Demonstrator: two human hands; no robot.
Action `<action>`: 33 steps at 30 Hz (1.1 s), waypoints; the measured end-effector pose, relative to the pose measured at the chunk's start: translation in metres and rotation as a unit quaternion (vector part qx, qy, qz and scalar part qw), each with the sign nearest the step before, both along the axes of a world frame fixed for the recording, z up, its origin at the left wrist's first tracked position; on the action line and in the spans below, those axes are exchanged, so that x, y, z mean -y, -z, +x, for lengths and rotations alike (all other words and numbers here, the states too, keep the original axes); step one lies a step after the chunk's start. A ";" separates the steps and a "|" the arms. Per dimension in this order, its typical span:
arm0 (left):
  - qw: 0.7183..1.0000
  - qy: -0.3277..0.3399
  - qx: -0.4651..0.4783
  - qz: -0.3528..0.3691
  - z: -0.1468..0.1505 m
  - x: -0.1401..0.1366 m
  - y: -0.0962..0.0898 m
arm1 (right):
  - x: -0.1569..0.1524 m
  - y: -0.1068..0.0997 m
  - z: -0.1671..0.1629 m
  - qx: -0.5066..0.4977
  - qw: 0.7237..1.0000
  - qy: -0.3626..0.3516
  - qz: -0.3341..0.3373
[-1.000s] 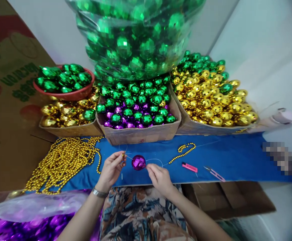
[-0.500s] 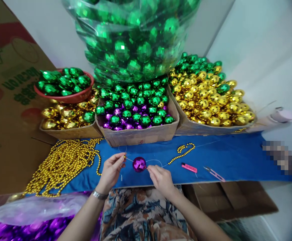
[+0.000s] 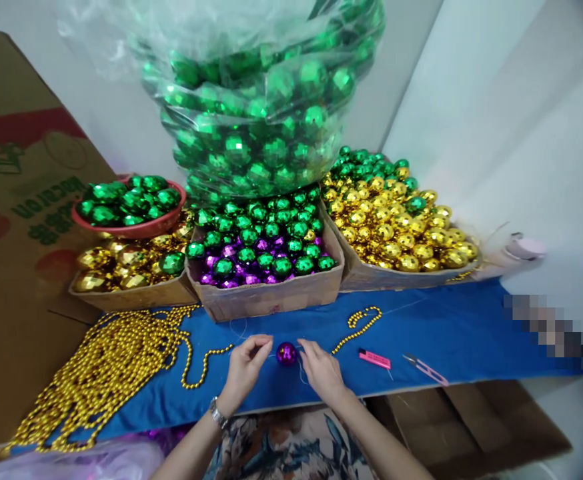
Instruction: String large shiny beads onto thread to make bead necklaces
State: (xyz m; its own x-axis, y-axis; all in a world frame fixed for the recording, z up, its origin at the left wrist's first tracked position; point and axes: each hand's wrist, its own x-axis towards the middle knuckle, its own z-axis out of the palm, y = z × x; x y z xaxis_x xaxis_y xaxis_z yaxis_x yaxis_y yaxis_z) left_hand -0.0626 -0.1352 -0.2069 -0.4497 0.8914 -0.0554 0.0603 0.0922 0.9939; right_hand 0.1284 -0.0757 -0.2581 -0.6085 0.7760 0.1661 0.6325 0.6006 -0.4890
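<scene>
A shiny purple faceted ball (image 3: 287, 354) sits between my two hands over the blue cloth. My left hand (image 3: 246, 367) is closed in a pinch, and a thin pale thread runs between it and the ball's left side. My right hand (image 3: 321, 370) is just right of the ball, thumb and finger closed on the thread, with a loose loop of it hanging below. A strand of gold beads (image 3: 201, 373) ends close to my left hand. Another gold bead strand (image 3: 359, 327) lies beyond my right hand.
Cardboard boxes of gold balls (image 3: 134, 260), green and purple balls (image 3: 266, 250) and more gold balls (image 3: 396, 227) line the back. A red bowl (image 3: 130, 230) holds green balls. A pink cutter (image 3: 375, 359) and thread snips (image 3: 426, 370) lie right; a bead heap (image 3: 116, 367) lies left.
The view has shifted, so the boxes sit lower. My left hand has moved closer to the ball, and the gold bead strand from the heap now reaches farther right, towards that hand.
</scene>
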 end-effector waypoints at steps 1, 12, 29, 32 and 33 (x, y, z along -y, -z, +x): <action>1.000 0.015 -0.009 0.009 0.000 -0.001 -0.010 | -0.002 -0.007 -0.003 -0.021 1.000 -0.010 0.015; 0.948 0.109 -0.279 0.105 -0.027 -0.108 -0.092 | -0.017 -0.032 -0.018 -0.235 0.971 -0.001 -0.038; 0.922 0.070 0.377 0.061 -0.041 -0.027 -0.091 | 0.002 -0.067 0.005 -0.236 0.970 -0.051 0.012; 0.898 0.021 0.434 0.071 -0.042 -0.014 -0.076 | 0.005 -0.064 0.003 -0.211 0.974 -0.079 0.022; 0.890 0.012 0.451 0.071 -0.042 -0.013 -0.073 | 0.006 -0.063 0.003 -0.205 0.975 -0.084 0.024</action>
State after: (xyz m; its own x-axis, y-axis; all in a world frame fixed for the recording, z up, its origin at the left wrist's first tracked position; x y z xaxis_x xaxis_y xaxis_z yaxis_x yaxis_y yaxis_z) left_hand -0.1041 -0.1226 -0.1335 -0.2605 0.9267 -0.2709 -0.7672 -0.0283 0.6408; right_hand 0.1315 -0.0821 -0.1953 -0.6020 0.6558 0.4556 0.2803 0.7078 -0.6484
